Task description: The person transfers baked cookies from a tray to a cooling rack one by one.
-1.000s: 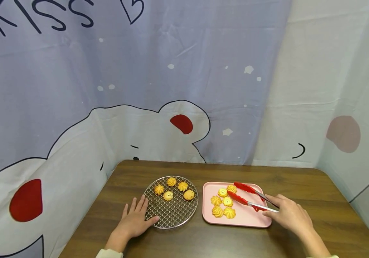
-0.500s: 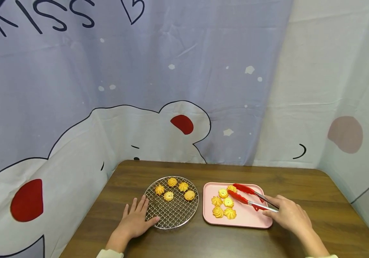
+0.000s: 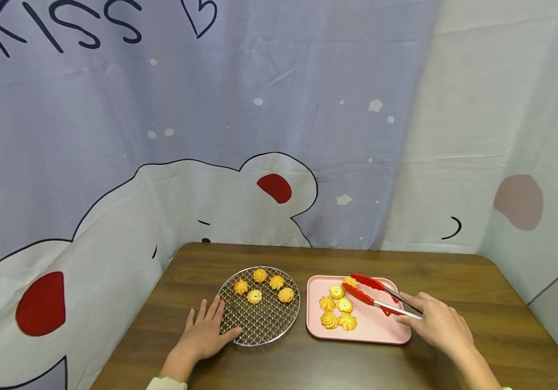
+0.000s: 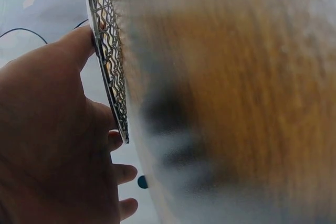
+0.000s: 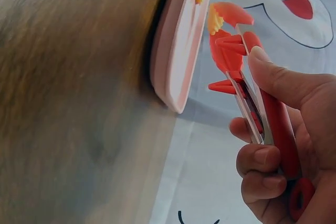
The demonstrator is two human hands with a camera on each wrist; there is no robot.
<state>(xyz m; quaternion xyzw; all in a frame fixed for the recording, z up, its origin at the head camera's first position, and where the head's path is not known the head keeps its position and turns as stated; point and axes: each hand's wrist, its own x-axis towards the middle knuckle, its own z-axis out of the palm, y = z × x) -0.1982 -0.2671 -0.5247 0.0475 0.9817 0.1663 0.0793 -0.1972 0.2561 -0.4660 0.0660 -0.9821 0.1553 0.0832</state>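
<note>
On the table (image 3: 405, 265) I see the pink tray (image 3: 381, 333) to the right of the round wire rack (image 3: 264, 327), the two just apart. My right hand (image 3: 437, 325) grips the red tongs (image 3: 373, 295), whose long axis runs from that hand up and leftward across the tray; their tips close around a cookie (image 3: 349, 281) at the tray's far edge. My left hand (image 3: 205, 333) lies flat, fingers straight, touching the rack's near-left rim. The rack lies left of the tongs, nearer my left hand.

The tongs (image 3: 375, 295) are red with bare metal arms; the tray (image 3: 381, 331) is pink. The cookies (image 3: 338, 314) are yellow-orange, apparently swirled. The wire rack (image 3: 259, 325) shows a silver grid pattern.
</note>
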